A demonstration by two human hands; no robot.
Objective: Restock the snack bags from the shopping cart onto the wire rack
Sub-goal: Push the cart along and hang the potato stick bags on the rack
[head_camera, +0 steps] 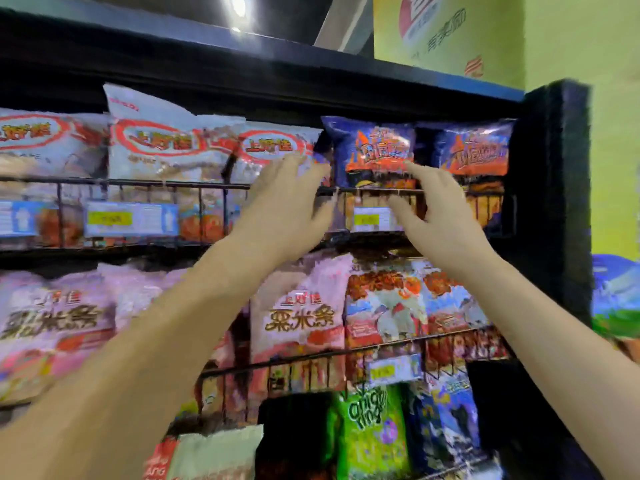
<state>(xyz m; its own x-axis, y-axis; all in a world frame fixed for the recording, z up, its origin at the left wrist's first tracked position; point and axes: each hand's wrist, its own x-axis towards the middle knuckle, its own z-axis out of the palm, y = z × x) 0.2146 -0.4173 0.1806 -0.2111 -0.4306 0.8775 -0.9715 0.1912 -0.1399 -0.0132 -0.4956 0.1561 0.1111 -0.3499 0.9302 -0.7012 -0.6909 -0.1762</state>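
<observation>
1. Bare forearms rise from the bottom edge toward the top rail (367, 190) of the rack (554, 202).
2. Left hand (291, 206) is in front of the rail, with its fingers (308, 168) against the left edge of the blue bag (370, 150). Blur hides whether they clasp it or only press.
3. Right hand (443, 220) is spread loose and holds nothing. Its index fingertip (414, 168) touches the bag's front just above the rail, and its thumb crosses the rail.
4. The blue bag stands upright behind the rail, between the two hands, on the rack's upper tier.
5. A second blue bag (474, 150) stands just right of it, behind the same rail.
6. White bags (162, 147) fill the tier leftward along the rail.
7. Price tags (131, 219) hang just under the rail.
8. Below the rail, a lower tier holds pink bags (298, 313). A green bag (372, 427) sits lower again.
9. Above the rail, a box (446, 32) rests on top of the rack, against a green wall (588, 46).
</observation>
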